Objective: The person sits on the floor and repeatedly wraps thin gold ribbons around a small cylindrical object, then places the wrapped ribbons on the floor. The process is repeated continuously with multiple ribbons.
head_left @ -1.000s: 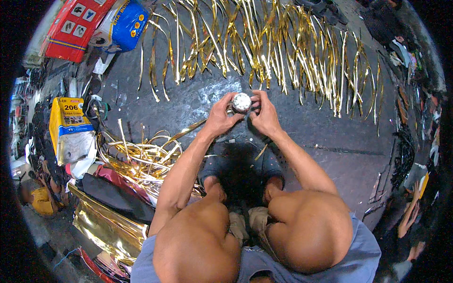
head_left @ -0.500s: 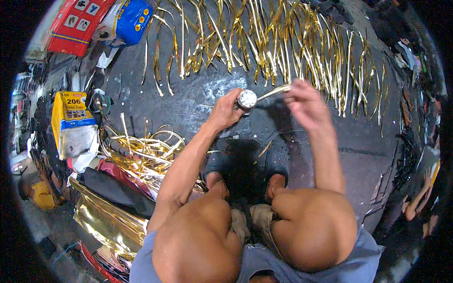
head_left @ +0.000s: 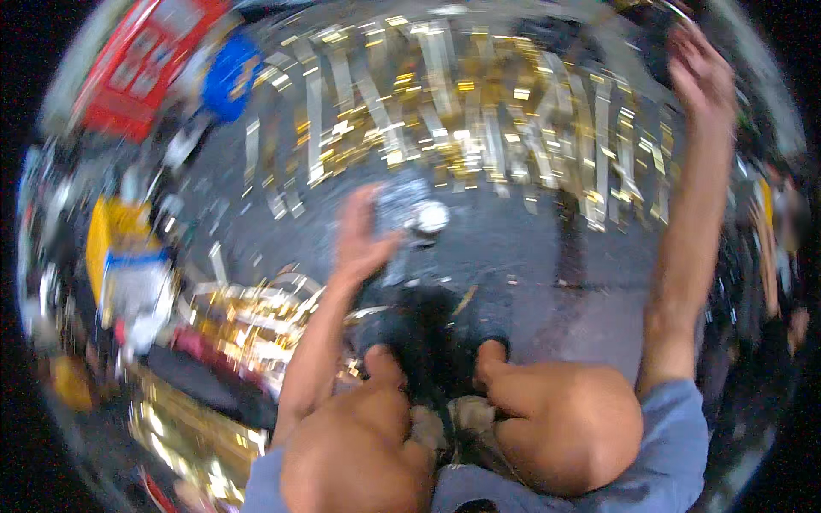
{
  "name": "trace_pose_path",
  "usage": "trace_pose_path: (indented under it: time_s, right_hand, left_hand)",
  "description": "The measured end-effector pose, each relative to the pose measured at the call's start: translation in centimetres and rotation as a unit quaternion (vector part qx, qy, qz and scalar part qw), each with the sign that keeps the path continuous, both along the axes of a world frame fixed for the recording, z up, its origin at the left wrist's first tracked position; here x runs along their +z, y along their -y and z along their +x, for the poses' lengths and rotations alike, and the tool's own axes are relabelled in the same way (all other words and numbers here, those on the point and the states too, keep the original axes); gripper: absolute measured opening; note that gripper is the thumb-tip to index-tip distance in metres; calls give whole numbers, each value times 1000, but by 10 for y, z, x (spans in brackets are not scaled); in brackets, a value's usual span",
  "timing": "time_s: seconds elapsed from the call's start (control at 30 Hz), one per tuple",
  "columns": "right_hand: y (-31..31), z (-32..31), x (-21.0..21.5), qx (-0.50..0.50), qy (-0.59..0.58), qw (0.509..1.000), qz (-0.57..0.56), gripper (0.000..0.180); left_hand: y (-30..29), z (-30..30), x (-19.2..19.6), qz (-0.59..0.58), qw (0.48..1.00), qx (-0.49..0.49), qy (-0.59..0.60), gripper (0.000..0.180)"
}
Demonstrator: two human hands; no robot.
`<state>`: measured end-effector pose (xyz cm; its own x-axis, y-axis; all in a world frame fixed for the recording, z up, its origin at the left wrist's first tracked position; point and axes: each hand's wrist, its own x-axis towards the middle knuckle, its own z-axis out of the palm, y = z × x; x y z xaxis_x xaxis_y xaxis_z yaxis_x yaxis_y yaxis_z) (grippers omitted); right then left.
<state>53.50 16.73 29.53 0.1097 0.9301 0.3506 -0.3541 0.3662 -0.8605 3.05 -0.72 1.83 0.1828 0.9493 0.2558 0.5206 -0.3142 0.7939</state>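
Observation:
The picture is smeared by motion. My left hand point(head_left: 361, 244) is open, thumb and fingers apart, just left of a small round container with a whitish top point(head_left: 429, 218); whether the thumb touches it I cannot tell. My right arm is stretched far out to the upper right. There my right hand point(head_left: 703, 77) has its fingers drawn together on a thin gold strip point(head_left: 679, 12), which curves off along the upper edge. Many shiny gold strips point(head_left: 492, 137) lie side by side across the dark floor beyond my hands.
A heap of tangled gold strips point(head_left: 256, 316) lies left of my feet, with a gold sheet point(head_left: 188, 427) nearer me. A yellow and white box point(head_left: 128, 248) stands at left, red point(head_left: 141, 68) and blue point(head_left: 231, 73) packages at far left. Another person's arm point(head_left: 765, 256) shows at right.
My left hand has let go of the round container and moved slightly left of it. My right hand has swung far up and right with the gold strip, away from the container.

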Motion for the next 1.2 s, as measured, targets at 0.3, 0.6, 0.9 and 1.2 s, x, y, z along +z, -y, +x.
trace_pose_path:
  time_s: [0.3, 0.6, 0.9, 1.2]
  right_hand:
    - [64, 120, -93, -286, -205, 935, 52, 12]
    - [199, 209, -329, -574, -352, 694, -253, 16]
    - [174, -33, -373, -241, 286, 836, -403, 35]
    - [177, -280, -304, 1, 460, 880, -114, 69]
  left_hand:
    - [89, -274, -39, -25, 783, 505, -362, 70]
    - [120, -302, -79, -136, 828, 475, -265, 48]
    - [52, -238, -31, -64, 927, 343, -141, 32]
    - [-16, -11, -10, -399, 898, 83, 167, 46]
